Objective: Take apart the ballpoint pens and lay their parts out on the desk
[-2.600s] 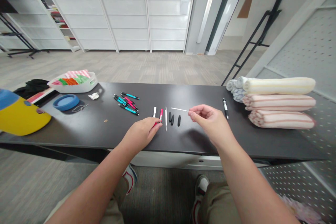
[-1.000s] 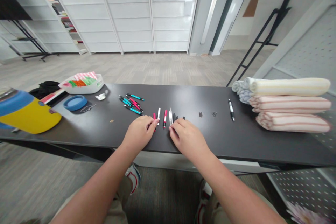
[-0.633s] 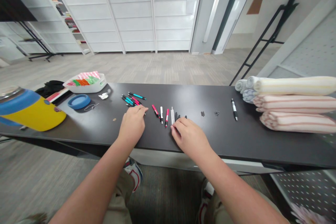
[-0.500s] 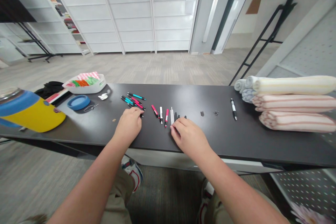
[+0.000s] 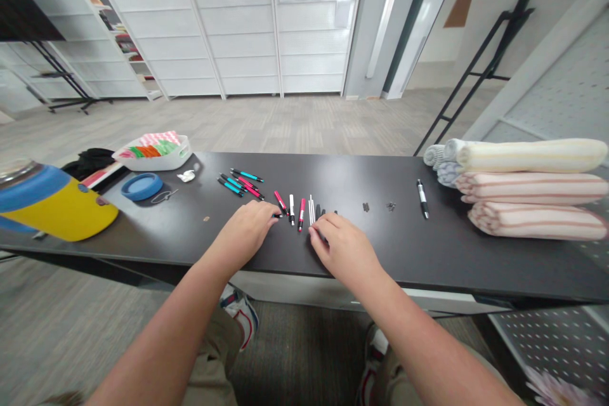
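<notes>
Both my hands rest on a black table beside a row of pen parts. My left hand is closed round a pen, whose dark tip shows at my fingertips just left of a pink barrel. To the right lie a white piece, another pink piece and thin white refills. My right hand lies palm down with loosely bent fingers. Its tips are at several black grips, partly hiding them. A heap of teal and pink pens sits further left.
Small black bits and a black-and-white pen lie to the right. Rolled striped towels are stacked at the far right. At the left are a white basket, a blue ring and a yellow-and-blue object.
My right hand set down the white refill and settled by the black grips. My left hand reached to the pen heap and came back to the row, closed on a pen.
</notes>
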A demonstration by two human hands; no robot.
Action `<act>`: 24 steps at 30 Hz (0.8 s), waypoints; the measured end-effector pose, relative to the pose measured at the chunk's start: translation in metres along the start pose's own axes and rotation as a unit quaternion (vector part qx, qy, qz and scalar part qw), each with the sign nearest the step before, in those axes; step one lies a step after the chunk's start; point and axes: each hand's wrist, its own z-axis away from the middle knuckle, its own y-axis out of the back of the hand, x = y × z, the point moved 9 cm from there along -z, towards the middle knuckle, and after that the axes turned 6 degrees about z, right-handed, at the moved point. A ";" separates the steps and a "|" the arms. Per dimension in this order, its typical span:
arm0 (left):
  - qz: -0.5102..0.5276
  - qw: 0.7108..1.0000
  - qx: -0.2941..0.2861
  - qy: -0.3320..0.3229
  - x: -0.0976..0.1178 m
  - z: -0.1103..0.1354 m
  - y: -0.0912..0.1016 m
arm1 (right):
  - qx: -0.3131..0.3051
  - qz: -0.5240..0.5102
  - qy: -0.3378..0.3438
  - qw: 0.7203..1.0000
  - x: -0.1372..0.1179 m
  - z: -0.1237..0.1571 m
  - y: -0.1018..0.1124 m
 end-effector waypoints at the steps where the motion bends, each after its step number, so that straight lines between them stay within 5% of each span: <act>1: 0.021 0.999 0.031 -0.008 0.007 0.001 0.008 | 0.003 -0.017 -0.006 1.000 0.001 0.000 0.002; 4: 0.124 0.981 0.146 -0.010 0.024 0.009 0.032 | 0.015 -0.096 -0.051 0.994 0.012 0.001 0.008; 7: 0.303 0.924 0.231 0.044 0.024 0.017 0.039 | 0.015 -0.208 -0.107 0.972 0.029 0.001 0.008; 11: 0.436 0.878 0.183 0.074 0.025 0.011 0.015 | -0.027 -0.324 -0.162 0.932 0.049 0.001 -0.006; 15: 0.407 0.899 0.154 0.060 0.018 0.006 0.003 | -0.061 -0.330 -0.197 0.921 0.059 0.003 -0.015; 19: 0.318 0.927 0.198 0.021 0.013 0.007 0.011 | -0.064 -0.317 -0.204 0.924 0.060 0.002 -0.015; 24: 0.155 0.972 0.157 -0.081 0.044 0.005 0.011 | -0.057 -0.311 -0.179 0.932 0.055 0.001 -0.009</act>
